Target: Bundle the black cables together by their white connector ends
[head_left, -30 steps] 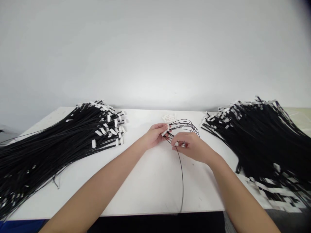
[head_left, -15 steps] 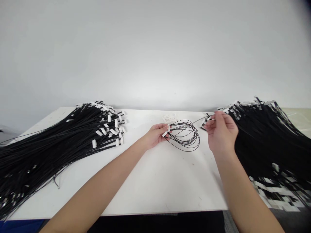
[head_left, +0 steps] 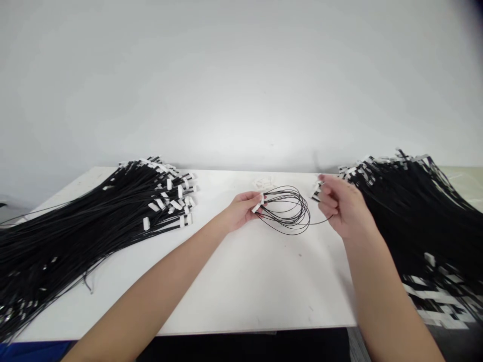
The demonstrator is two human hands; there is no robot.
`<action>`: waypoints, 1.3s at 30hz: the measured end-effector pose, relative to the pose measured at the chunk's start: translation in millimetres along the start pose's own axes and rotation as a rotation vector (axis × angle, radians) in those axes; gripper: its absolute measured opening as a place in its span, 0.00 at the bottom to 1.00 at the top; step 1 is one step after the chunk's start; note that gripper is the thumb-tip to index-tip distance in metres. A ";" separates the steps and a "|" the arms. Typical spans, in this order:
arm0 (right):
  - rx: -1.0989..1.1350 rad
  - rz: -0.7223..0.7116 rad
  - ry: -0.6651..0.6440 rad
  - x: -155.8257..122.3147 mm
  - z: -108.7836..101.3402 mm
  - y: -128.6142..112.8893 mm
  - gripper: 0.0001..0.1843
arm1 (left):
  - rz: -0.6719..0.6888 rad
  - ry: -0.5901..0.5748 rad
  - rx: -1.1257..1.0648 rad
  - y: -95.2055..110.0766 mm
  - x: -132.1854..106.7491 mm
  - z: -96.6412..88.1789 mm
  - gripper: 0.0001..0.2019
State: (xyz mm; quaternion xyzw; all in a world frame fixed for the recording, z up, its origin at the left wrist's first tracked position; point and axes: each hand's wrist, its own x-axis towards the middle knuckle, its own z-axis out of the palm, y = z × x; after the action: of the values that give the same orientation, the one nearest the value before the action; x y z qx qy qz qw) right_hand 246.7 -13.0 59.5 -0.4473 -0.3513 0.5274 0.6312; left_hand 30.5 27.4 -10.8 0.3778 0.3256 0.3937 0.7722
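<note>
- Left hand (head_left: pixel 247 208) was pinched on the white tag (head_left: pixel 258 203) at the left end of the black cable coil (head_left: pixel 301 217).
- Coil sat mid-table, between the 2 cable piles, loops pointing right.
- Right hand (head_left: pixel 341 203) was closed on the loose cable (head_left: pixel 320 222) running out of the coil; fingertips blurred.
- Left pile (head_left: pixel 101 216) and right pile (head_left: pixel 411 216) lay on the white table (head_left: pixel 241 281), white tags at their ends.
- Small white pieces (head_left: pixel 264 183) lay just behind the coil.
</note>
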 end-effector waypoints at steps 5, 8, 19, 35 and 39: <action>-0.590 0.201 -0.264 -15.1 14.1 9.1 0.11 | 0.015 -0.023 -0.006 -0.4 0.6 0.0 0.13; -0.803 0.164 -0.216 -18.2 21.0 12.9 0.12 | 0.024 -0.034 -0.011 -1.0 0.7 0.2 0.13; -0.938 0.111 -0.160 -17.4 20.8 13.7 0.11 | 0.025 -0.033 -0.009 -1.7 0.5 -0.1 0.13; -0.910 0.017 -0.269 -18.3 18.2 11.8 0.11 | 0.026 -0.034 -0.007 -0.4 -0.1 1.3 0.13; -0.897 -0.002 -0.325 -17.8 16.2 13.7 0.10 | 0.023 -0.030 -0.010 -0.5 -0.3 1.2 0.13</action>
State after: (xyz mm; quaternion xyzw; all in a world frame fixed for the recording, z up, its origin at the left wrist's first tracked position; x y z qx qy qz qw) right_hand 223.6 -26.7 52.9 -0.5869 -0.6391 0.3862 0.3131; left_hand 31.6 26.6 -10.5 0.3836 0.3076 0.3985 0.7742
